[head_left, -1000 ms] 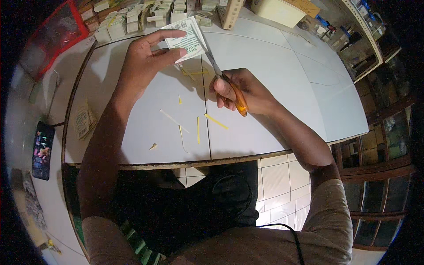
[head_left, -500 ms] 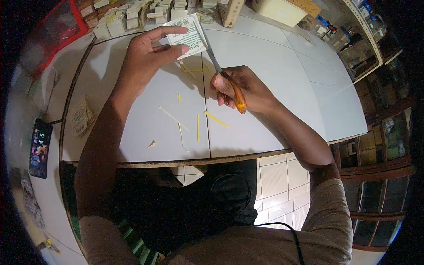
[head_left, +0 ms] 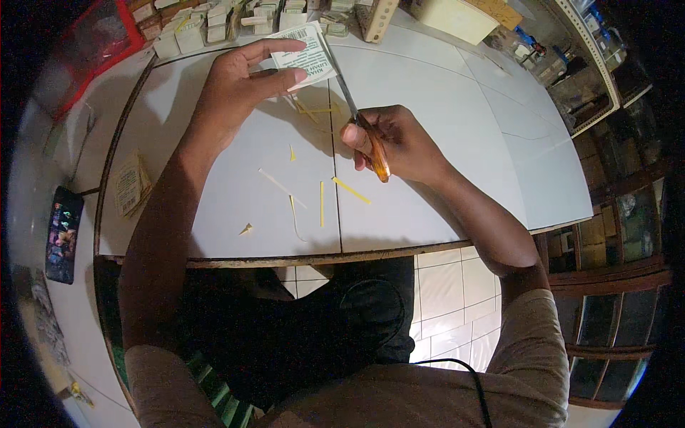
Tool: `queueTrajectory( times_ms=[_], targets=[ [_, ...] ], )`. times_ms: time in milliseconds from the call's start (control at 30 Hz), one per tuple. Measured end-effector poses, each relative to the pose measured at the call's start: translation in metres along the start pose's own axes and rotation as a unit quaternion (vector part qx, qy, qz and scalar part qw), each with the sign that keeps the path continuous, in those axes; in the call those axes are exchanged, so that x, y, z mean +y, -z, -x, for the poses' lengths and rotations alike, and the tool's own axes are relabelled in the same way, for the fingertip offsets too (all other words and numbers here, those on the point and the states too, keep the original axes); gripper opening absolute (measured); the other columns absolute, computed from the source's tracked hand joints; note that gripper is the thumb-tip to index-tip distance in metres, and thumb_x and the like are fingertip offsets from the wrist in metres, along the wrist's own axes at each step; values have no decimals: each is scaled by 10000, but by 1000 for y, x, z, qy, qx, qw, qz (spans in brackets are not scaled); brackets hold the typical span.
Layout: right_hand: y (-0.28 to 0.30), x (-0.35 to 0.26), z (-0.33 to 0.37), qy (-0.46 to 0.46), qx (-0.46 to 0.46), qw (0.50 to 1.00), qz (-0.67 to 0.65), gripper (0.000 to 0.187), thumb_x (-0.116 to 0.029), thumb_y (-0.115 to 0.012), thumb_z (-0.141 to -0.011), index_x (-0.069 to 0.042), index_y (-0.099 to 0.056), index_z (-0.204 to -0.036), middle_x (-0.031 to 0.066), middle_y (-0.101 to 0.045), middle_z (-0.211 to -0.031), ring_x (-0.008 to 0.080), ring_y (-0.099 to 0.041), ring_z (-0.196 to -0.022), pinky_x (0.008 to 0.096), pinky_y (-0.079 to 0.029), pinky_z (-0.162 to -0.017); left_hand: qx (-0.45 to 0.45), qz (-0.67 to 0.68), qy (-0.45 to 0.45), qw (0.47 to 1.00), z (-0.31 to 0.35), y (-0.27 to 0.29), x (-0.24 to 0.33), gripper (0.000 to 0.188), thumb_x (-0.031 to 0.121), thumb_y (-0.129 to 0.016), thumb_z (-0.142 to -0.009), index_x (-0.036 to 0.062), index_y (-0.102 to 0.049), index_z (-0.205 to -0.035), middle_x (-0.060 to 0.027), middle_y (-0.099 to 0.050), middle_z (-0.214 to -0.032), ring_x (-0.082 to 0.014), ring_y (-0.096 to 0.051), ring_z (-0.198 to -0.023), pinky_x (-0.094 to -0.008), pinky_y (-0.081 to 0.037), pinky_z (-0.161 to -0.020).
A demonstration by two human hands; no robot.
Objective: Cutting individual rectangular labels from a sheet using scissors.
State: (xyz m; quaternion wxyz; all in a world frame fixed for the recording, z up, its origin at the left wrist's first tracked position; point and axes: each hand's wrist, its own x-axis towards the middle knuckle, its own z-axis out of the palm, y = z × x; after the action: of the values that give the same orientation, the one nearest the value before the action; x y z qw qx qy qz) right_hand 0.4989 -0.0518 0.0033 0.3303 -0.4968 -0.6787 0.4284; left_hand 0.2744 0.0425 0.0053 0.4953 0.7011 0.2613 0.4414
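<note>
My left hand [head_left: 246, 78] pinches a small stack of printed white paper labels [head_left: 314, 58] by its left side, thumb and fingers pressed on the face. Along the right edge of the labels run the blades of a pair of scissors [head_left: 342, 85]. My right hand [head_left: 392, 143] grips the orange handles, with the thumb on top. Whether the blades are apart is hard to make out. Thin yellow paper strips [head_left: 351, 190] and pale offcuts lie on the white table [head_left: 428, 178] below my hands.
More cut labels [head_left: 130, 187] lie by my left forearm. At the left edge is a phone [head_left: 64, 235] with its screen lit. Stacked bundles of labels [head_left: 189, 36] line the back, beside a cream bin [head_left: 457, 20]. A red-framed tray [head_left: 100, 53] stands at back left.
The labels have turned slightly in my left hand. The scissors stand a little steeper against their right edge, and the orange handles have swung slightly left.
</note>
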Motion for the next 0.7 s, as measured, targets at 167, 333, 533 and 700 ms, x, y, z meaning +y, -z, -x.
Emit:
queueTrajectory(
  times_ms=[167, 333, 533, 700],
  targets=[
    [3, 3, 0, -10, -14, 1000, 22, 614, -601, -632, -826, 13, -630, -802, 30, -563, -592, 104, -597, -547, 237, -456, -456, -5, 11, 3, 1000, -1, 1, -4, 396, 88, -699, -835, 19, -589, -1210, -73, -638, -1105, -107, -611, -928, -250, -493, -795],
    [3, 10, -2, -1, -11, 1000, 11, 588, -572, -658, -822, 13, -639, -772, 25, -560, -584, 101, -586, -531, 237, -445, -454, 6, 34, -4, 999, -1, 0, -5, 387, 97, -717, -821, 24, -615, -1187, -61, -646, -1023, -79, -581, -809, -225, -468, -733],
    [2, 4, -1, -7, -7, 1000, 3, 581, -565, -667, -819, 9, -631, -740, 19, -542, -562, 104, -574, -513, 233, -431, -444, 4, 49, 1, 999, -2, 0, -4, 387, 94, -716, -819, 25, -616, -1186, -61, -654, -1022, -77, -587, -820, -227, -471, -739],
    [0, 6, -1, -5, 2, 1000, 3, 577, -568, -668, -814, 2, -625, -736, 19, -541, -559, 107, -575, -513, 232, -427, -437, 10, 39, 14, 999, -2, 0, -4, 392, 91, -714, -819, 25, -612, -1192, -69, -651, -1051, -84, -599, -853, -228, -477, -752]
  ],
)
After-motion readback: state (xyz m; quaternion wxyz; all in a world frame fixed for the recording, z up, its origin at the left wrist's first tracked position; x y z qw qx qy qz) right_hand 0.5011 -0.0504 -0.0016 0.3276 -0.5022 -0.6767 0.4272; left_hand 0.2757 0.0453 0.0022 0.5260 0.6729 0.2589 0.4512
